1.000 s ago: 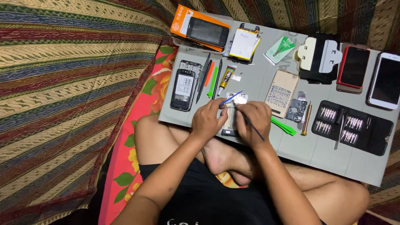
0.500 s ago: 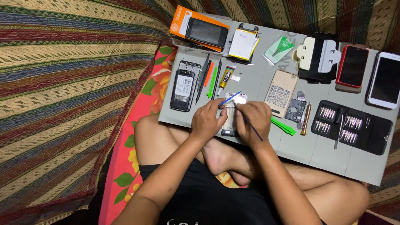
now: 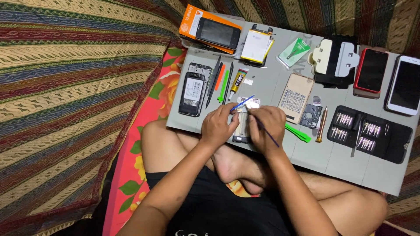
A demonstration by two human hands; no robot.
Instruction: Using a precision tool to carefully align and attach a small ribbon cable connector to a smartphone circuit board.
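I sit cross-legged with a grey work mat (image 3: 280, 81) across my knees. My left hand (image 3: 218, 125) grips an opened phone frame (image 3: 241, 126) lying on the mat's near edge and pinches a thin blue tool (image 3: 243, 103) whose tip points up and right. My right hand (image 3: 267, 126) holds a dark thin stick tool (image 3: 267, 132) like a pen, its tip down on the phone frame. Most of the frame is hidden under both hands.
On the mat: an opened black phone (image 3: 192, 92), pry tools (image 3: 222, 82), a glue tube (image 3: 236, 81), an orange box with a phone on it (image 3: 210, 29), a battery (image 3: 254, 45), a screwdriver bit case (image 3: 369, 133), green picks (image 3: 298, 133), a red phone (image 3: 370, 72), a white phone (image 3: 405, 86). Striped cloth (image 3: 65, 87) lies left.
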